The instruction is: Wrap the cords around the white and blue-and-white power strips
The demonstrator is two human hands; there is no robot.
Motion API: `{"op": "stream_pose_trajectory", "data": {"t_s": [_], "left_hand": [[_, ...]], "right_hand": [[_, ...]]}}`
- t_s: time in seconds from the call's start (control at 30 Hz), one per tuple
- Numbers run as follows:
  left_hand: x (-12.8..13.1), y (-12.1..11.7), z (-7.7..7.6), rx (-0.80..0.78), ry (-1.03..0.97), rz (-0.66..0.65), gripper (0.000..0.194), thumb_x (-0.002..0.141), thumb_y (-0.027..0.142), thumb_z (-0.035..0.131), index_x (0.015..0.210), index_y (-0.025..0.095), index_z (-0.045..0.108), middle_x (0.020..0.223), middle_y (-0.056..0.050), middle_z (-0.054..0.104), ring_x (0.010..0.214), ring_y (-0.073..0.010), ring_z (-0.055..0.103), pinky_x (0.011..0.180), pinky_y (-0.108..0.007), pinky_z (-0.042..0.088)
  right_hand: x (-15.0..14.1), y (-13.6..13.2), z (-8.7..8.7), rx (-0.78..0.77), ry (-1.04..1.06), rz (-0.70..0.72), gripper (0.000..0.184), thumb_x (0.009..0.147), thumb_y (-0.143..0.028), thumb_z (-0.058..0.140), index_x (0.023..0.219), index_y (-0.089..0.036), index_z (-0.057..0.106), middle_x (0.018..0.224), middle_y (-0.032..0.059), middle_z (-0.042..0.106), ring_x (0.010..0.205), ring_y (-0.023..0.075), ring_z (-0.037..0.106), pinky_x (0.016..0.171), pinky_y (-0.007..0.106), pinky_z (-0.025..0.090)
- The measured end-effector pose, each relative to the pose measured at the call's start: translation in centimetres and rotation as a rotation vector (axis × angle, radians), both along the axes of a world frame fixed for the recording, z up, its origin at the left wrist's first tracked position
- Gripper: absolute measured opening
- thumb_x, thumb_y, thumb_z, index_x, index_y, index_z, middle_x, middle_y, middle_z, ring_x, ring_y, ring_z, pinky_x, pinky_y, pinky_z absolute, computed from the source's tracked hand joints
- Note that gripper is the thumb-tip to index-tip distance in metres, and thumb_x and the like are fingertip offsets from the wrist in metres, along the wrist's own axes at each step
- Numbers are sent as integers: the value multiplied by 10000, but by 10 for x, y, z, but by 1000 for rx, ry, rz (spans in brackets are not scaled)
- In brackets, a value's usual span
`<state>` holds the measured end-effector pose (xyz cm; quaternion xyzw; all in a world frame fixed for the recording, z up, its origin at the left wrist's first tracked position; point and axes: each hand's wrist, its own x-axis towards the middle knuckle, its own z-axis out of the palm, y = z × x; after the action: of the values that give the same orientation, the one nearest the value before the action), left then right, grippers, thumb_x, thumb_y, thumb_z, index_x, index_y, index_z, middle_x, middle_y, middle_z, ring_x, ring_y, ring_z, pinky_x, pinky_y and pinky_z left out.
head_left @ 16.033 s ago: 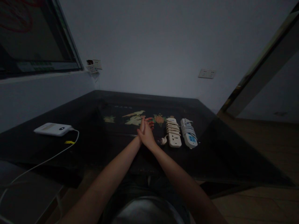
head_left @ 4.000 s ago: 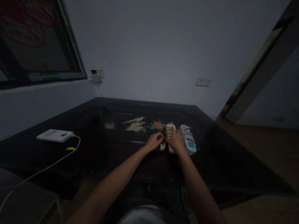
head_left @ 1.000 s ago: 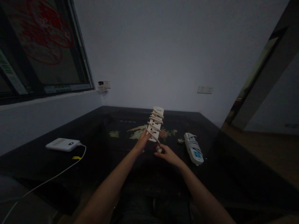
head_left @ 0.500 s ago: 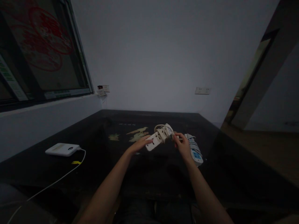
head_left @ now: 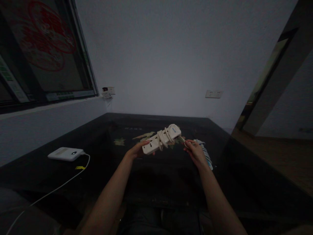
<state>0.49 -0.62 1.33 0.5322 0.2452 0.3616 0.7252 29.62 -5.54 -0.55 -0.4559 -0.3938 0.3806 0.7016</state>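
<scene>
A white power strip (head_left: 153,144) is held up over the dark table, tilted with its far right end higher. Its white cord (head_left: 163,138) is wound several times around the middle. My left hand (head_left: 137,150) grips the strip's near left end, thumb on top. My right hand (head_left: 193,150) is closed on the cord just off the strip's right end; the fingers partly hide what they pinch. Behind my right hand a second power strip (head_left: 207,156), white and blue with a grey cord wrapped round it, lies on the table, partly covered by the hand.
On the black table (head_left: 161,182) at left lies a white power bank (head_left: 66,154) with a white cable (head_left: 56,190) trailing off the front edge. A yellow tag (head_left: 80,167) sits by the cable. Wall sockets (head_left: 214,94) are on the back wall; a window (head_left: 49,49) is at left.
The white power strip has shifted left and turned, so its right end and blue label now show. My right hand has moved slightly right, covering more of the second strip.
</scene>
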Motion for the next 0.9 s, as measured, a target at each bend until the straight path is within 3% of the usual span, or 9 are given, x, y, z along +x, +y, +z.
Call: {"op": "stream_pose_trajectory", "data": {"t_s": [0.13, 0.23, 0.43, 0.6, 0.73, 0.9], "left_hand": [[7, 5, 0, -120, -131, 194, 318, 834, 316, 562, 1091, 130, 590, 902, -100, 697, 733, -203, 663, 686, -330, 515], [11, 10, -2, -119, -156, 269, 366, 857, 359, 547, 1149, 140, 572, 927, -97, 698, 751, -188, 665, 665, -290, 506], [13, 23, -12, -1, 18, 345, 467, 809, 481, 601, 1141, 153, 579, 922, -81, 695, 741, -167, 658, 571, -215, 435], [18, 17, -16, -6, 124, 200, 366, 764, 426, 662, 986, 136, 656, 820, -70, 699, 642, -138, 627, 568, -215, 432], [25, -1, -13, -33, 225, 1, 278, 705, 392, 707, 828, 143, 702, 732, -91, 702, 606, -171, 631, 560, -254, 452], [29, -20, -7, -19, 334, -298, 303, 631, 394, 737, 826, 163, 731, 749, -104, 721, 590, -206, 644, 544, -297, 476]], "right_hand": [[3, 5, -3, 71, 75, -2, 333, 544, -425, 805, 707, -197, 624, 759, 39, 682, 627, 162, 624, 481, 263, 485], [7, 4, -1, 120, 110, -14, 334, 561, -428, 801, 769, -219, 644, 836, 34, 687, 686, 163, 628, 526, 273, 504], [5, -5, 13, 230, 148, 46, 425, 612, -368, 795, 982, -209, 657, 946, 49, 692, 698, 123, 602, 607, 253, 494], [2, -11, 21, 301, 168, 8, 360, 599, -351, 800, 891, -215, 639, 935, 39, 680, 658, 103, 574, 591, 239, 478], [4, -14, 22, 348, 131, -27, 356, 610, -368, 793, 882, -223, 615, 922, 30, 666, 674, 108, 580, 604, 242, 482], [1, -14, 21, 328, 148, -33, 374, 571, -321, 811, 887, -236, 630, 893, 10, 670, 690, 109, 601, 635, 243, 494]]}}
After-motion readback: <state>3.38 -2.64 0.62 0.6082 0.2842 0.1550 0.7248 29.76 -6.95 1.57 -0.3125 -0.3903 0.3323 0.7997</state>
